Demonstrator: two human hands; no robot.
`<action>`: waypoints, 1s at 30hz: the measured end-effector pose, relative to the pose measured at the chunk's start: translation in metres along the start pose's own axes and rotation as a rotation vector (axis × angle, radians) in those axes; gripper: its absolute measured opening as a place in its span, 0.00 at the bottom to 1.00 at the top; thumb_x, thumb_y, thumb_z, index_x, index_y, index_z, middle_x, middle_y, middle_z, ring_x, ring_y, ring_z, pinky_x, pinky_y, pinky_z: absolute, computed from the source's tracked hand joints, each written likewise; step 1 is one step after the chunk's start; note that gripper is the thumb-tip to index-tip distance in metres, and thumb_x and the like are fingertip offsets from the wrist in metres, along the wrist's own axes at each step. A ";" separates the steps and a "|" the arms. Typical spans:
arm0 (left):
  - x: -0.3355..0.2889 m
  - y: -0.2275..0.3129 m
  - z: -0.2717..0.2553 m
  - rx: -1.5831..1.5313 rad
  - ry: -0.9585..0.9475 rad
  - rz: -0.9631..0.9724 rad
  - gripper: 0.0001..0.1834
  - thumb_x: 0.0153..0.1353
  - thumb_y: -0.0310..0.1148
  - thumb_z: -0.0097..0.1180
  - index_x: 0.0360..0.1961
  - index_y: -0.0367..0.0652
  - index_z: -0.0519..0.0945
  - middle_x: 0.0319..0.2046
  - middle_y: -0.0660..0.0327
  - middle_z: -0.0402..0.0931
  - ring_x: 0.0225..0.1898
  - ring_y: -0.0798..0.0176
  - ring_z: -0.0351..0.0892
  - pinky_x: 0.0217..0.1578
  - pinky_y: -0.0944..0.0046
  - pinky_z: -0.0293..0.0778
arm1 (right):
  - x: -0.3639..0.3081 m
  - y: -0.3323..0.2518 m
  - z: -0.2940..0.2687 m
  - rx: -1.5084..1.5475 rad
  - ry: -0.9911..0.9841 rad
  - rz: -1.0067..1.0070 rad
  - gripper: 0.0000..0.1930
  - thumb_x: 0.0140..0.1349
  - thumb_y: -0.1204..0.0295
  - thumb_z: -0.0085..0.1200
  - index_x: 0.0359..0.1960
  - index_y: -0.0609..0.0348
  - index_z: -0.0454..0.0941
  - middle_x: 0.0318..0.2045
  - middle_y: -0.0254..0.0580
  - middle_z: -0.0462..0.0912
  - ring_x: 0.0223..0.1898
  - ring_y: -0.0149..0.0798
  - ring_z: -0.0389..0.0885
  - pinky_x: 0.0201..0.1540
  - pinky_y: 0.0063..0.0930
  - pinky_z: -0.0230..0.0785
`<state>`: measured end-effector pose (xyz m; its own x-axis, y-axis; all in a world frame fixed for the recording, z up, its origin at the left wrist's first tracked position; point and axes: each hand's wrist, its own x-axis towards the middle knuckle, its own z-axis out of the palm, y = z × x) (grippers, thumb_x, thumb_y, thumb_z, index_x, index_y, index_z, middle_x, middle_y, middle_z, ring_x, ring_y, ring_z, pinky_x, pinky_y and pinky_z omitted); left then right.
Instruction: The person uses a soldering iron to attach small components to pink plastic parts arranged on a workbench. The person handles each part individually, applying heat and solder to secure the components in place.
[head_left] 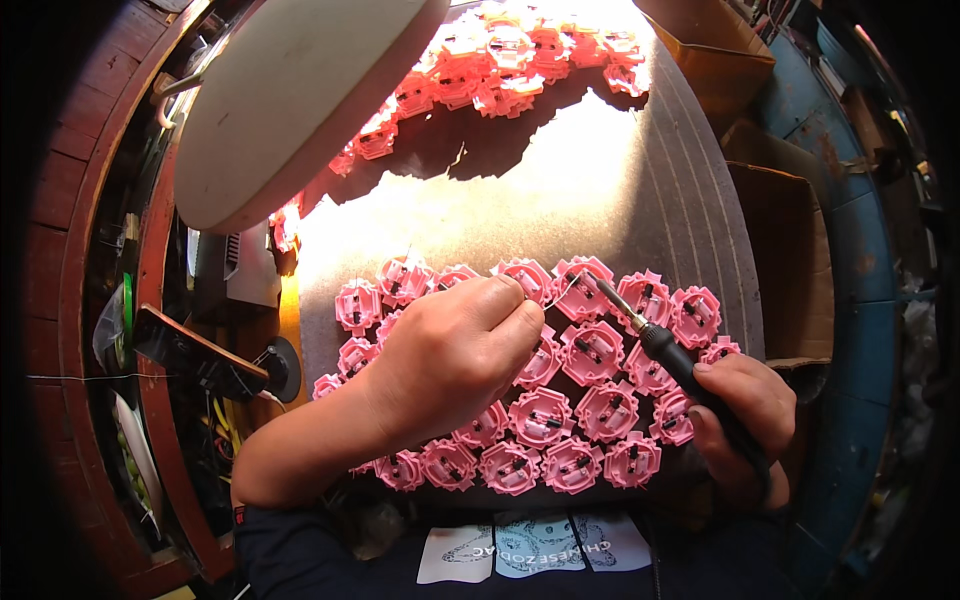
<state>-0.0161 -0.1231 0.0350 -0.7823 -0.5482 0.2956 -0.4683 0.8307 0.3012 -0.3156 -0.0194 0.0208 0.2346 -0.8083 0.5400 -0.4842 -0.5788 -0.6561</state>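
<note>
My right hand (748, 408) grips a soldering iron (668, 350) by its black handle. The iron's metal tip points up and left, at the edge of a pink plastic housing (575, 303) in the back row. Closed in a pinch, my left hand (455, 350) holds a thin solder wire (562, 294) that reaches toward the same housing. Whether tip and wire touch I cannot tell. Around both hands lie several more pink housings (541, 416) in rows, open side up, with small black and pale parts inside. My left hand and forearm hide some of them.
A large pale lamp head (300, 100) hangs over the back left. Behind it, more pink housings (510, 50) are heaped in bright light on the grey board (680, 180). Cardboard boxes (785, 250) stand along the right. A phone (195, 350) leans on a stand at the left.
</note>
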 end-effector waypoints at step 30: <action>0.004 -0.002 0.004 -0.025 -0.015 0.001 0.11 0.57 0.21 0.67 0.41 0.35 0.82 0.36 0.53 0.80 0.35 0.50 0.84 0.36 0.53 0.81 | 0.001 0.001 0.001 0.029 -0.037 0.015 0.20 0.54 0.78 0.69 0.50 0.69 0.84 0.32 0.52 0.85 0.28 0.46 0.86 0.30 0.35 0.76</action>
<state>-0.0201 -0.1263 0.0325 -0.7887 -0.5461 0.2823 -0.4577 0.8282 0.3233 -0.3149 -0.0213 0.0200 0.2587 -0.8203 0.5100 -0.4635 -0.5687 -0.6795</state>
